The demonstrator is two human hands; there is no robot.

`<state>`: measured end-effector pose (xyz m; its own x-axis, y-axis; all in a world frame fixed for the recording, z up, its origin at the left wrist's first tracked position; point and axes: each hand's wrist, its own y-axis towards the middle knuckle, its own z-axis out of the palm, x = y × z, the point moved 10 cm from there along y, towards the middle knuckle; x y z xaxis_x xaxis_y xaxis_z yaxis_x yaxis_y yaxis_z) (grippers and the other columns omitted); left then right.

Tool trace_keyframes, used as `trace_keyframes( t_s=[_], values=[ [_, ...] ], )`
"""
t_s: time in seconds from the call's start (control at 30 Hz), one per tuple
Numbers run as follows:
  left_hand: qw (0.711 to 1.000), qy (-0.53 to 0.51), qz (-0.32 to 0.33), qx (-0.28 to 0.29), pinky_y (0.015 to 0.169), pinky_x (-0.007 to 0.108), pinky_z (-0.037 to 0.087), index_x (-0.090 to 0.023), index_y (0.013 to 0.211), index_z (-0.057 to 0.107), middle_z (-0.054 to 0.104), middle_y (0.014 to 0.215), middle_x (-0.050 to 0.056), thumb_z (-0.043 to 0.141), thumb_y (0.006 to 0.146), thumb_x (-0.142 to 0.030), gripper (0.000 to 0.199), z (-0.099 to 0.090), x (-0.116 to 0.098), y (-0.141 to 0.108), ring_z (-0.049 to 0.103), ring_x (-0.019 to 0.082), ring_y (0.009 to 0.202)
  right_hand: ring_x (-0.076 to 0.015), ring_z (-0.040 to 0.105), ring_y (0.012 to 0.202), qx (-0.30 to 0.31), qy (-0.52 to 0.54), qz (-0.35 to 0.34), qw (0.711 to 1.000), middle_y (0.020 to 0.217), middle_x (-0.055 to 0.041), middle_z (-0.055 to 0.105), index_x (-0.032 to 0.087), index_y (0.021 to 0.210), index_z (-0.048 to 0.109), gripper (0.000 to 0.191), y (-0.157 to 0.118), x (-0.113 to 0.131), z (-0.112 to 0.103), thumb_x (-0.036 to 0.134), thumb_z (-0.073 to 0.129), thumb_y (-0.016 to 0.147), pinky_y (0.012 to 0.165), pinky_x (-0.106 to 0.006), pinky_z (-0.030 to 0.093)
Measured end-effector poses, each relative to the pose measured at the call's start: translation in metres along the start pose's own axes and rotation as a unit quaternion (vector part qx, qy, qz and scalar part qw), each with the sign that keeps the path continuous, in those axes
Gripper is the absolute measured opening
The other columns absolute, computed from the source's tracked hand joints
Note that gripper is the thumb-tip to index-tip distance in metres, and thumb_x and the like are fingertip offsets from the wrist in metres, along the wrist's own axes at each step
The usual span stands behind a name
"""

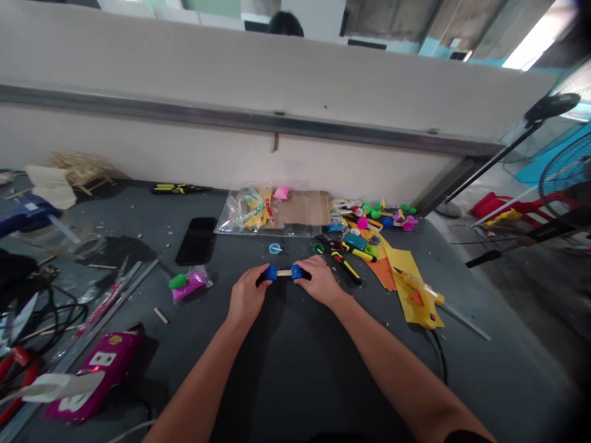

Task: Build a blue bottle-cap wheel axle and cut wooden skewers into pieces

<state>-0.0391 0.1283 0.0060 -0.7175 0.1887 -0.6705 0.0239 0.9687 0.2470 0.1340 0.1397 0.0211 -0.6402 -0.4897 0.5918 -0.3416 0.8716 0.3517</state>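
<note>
Nearest us, one magenta pack (104, 369) lies on the dark table (277, 381) at the left. In front of us, our two hands hold one small piece: two blue caps (271, 272) joined by one pale stick (284, 272), at the middle of the table. The fingers of our left hand (247, 292) are clamped on the left end, those of our right hand (323, 280) on the right end. To the right, we see one yellow glue gun (418, 295) on yellow sheets. Just beyond our hands are one blue ring (275, 248) and one green ring (318, 248); to their left is one black phone (196, 241). Farther on, we have one clear bag (249, 212) with one pink piece (281, 193) at its top. Past the one white partition (207, 74) shows the top of one person's head (285, 23).
</note>
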Motion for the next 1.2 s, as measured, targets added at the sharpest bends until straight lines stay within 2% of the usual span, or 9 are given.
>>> trace_keyframes(
  t_s=[0.27, 0.43, 0.57, 0.73, 0.83, 1.0, 1.2],
  values=[
    [1.000, 0.016, 0.007, -0.002, 0.094, 0.035, 0.046, -0.023, 0.112, 0.061, 0.066, 0.110, 0.004, 0.061, 0.078, -0.016, 0.035, 0.0008, -0.0002, 0.0007, 0.060, 0.020, 0.102, -0.0225, 0.053, 0.088, 0.006, -0.011, -0.008, 1.000, 0.089, -0.0038, 0.067, 0.022, 0.097, 0.064, 0.034, 0.0006, 0.0031, 0.0012, 0.020, 0.077, 0.065, 0.081, -0.034, 0.041],
    [1.000, 0.017, 0.021, -0.001, 0.095, 0.036, 0.045, -0.022, 0.114, 0.059, 0.065, 0.112, 0.005, 0.059, 0.079, -0.017, 0.036, 0.0004, -0.0033, -0.0015, 0.059, 0.020, 0.105, -0.0232, 0.052, 0.092, 0.001, -0.022, -0.006, 1.000, 0.095, -0.0060, 0.067, 0.019, 0.105, 0.063, 0.039, -0.0019, 0.0005, 0.0013, 0.023, 0.075, 0.068, 0.086, -0.036, 0.041],
    [0.999, 0.024, 0.027, -0.002, 0.096, 0.037, 0.044, -0.022, 0.118, 0.057, 0.063, 0.115, 0.006, 0.058, 0.080, -0.020, 0.038, -0.0006, -0.0057, -0.0041, 0.057, 0.021, 0.107, -0.0252, 0.051, 0.099, -0.004, -0.046, -0.009, 0.999, 0.105, -0.0081, 0.065, 0.019, 0.117, 0.057, 0.050, -0.0049, 0.0000, 0.0013, 0.025, 0.072, 0.070, 0.091, -0.041, 0.039],
    [1.000, 0.019, 0.006, -0.003, 0.092, 0.037, 0.047, -0.022, 0.127, 0.049, 0.061, 0.118, 0.007, 0.061, 0.078, -0.022, 0.051, -0.0014, -0.0023, -0.0066, 0.057, 0.022, 0.107, -0.0262, 0.048, 0.105, -0.008, -0.050, 0.003, 0.999, 0.112, -0.0087, 0.061, 0.019, 0.129, 0.046, 0.067, -0.0069, -0.0015, -0.0028, 0.030, 0.072, 0.068, 0.094, -0.043, 0.036],
    [1.000, 0.020, 0.015, -0.007, 0.092, 0.038, 0.047, -0.022, 0.128, 0.048, 0.060, 0.120, 0.007, 0.061, 0.077, -0.020, 0.053, -0.0027, -0.0033, -0.0062, 0.056, 0.023, 0.109, -0.0260, 0.048, 0.105, -0.002, -0.052, 0.018, 0.998, 0.111, -0.0074, 0.062, 0.021, 0.123, 0.051, 0.060, -0.0075, -0.0039, -0.0047, 0.030, 0.073, 0.068, 0.093, -0.043, 0.036],
    [0.998, 0.031, 0.053, 0.008, 0.094, 0.041, 0.045, -0.022, 0.122, 0.053, 0.063, 0.115, 0.006, 0.057, 0.081, -0.020, 0.041, -0.0009, -0.0074, -0.0038, 0.055, 0.023, 0.107, -0.0248, 0.049, 0.102, 0.012, -0.057, 0.036, 0.998, 0.103, -0.0046, 0.065, 0.023, 0.110, 0.059, 0.039, -0.0076, -0.0056, -0.0052, 0.031, 0.069, 0.073, 0.088, -0.041, 0.036],
    [0.998, 0.018, 0.062, 0.007, 0.093, 0.040, 0.046, -0.022, 0.118, 0.056, 0.065, 0.112, 0.006, 0.056, 0.082, -0.023, 0.036, -0.0005, -0.0050, -0.0028, 0.057, 0.022, 0.104, -0.0250, 0.049, 0.101, 0.018, -0.055, 0.024, 0.998, 0.101, -0.0059, 0.066, 0.024, 0.108, 0.061, 0.037, -0.0073, -0.0067, -0.0030, 0.032, 0.070, 0.073, 0.086, -0.040, 0.036]
  ],
)
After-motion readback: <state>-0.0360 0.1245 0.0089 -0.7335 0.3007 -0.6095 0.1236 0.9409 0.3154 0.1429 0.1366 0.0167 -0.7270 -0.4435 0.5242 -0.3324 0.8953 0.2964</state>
